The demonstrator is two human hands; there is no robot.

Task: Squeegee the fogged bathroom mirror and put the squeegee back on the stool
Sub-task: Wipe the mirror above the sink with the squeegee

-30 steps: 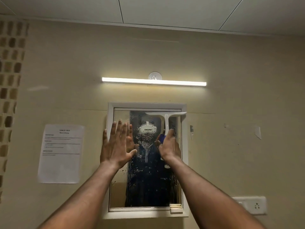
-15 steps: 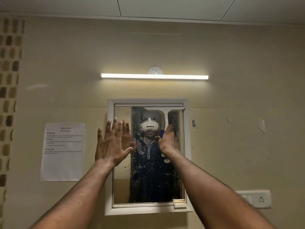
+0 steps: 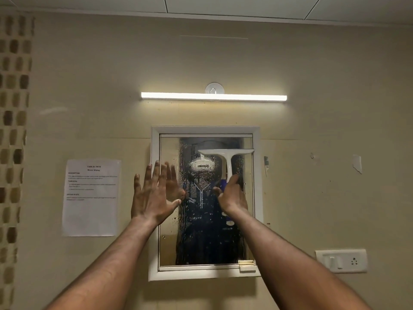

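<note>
A white-framed mirror (image 3: 256, 198) hangs on the beige wall, its glass wet with drops and streaks. My right hand (image 3: 232, 195) grips the handle of a white squeegee (image 3: 226, 154), whose blade lies flat across the upper right of the glass, a little below the top edge. My left hand (image 3: 154, 193) is spread open and pressed against the mirror's left side, over the frame edge. The stool is out of view.
A lit tube light (image 3: 213, 96) runs above the mirror. A printed paper sheet (image 3: 91, 198) is taped to the wall on the left. A white switch and socket plate (image 3: 341, 261) sits lower right. A small latch (image 3: 247, 265) is at the mirror's bottom right corner.
The squeegee went up to the mirror's top edge and has now come a little way down the glass. The left hand stays pressed at the left side.
</note>
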